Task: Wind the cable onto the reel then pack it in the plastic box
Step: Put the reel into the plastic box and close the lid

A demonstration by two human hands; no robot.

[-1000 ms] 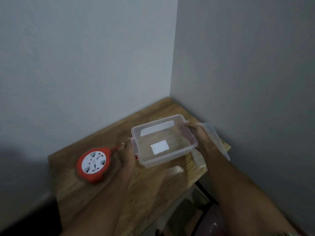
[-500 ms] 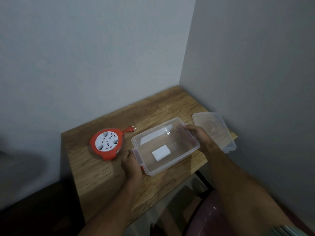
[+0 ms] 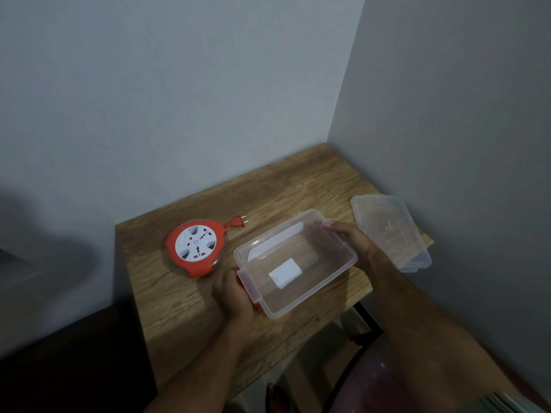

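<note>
Packing stage, by the look of it. The reel lies flat on the wooden table, red rim, white socket face up. Its cable looks wound in; only the red plug pokes out on a short tail toward the wall. So the winding seems done, the packing not yet.

The plastic box sits open on the table just right of the reel, apart from it, with only a white label showing on its bottom. Its lid lies off to the right, near the side wall and partly over the table edge.

Both hands are on the box. Left hand is curled around the near-left end, at the red latch. Right hand clasps the far-right end, fingers hooked over the rim and dipping inside. Neither hand touches the reel.

Next move, I judge: one hand must let go of the box, reach left, and lift the reel in flat. The plug tail needs tucking so it clears the rim. Fit looks possible, though I cannot be sure from here. Lid goes on after.
</note>
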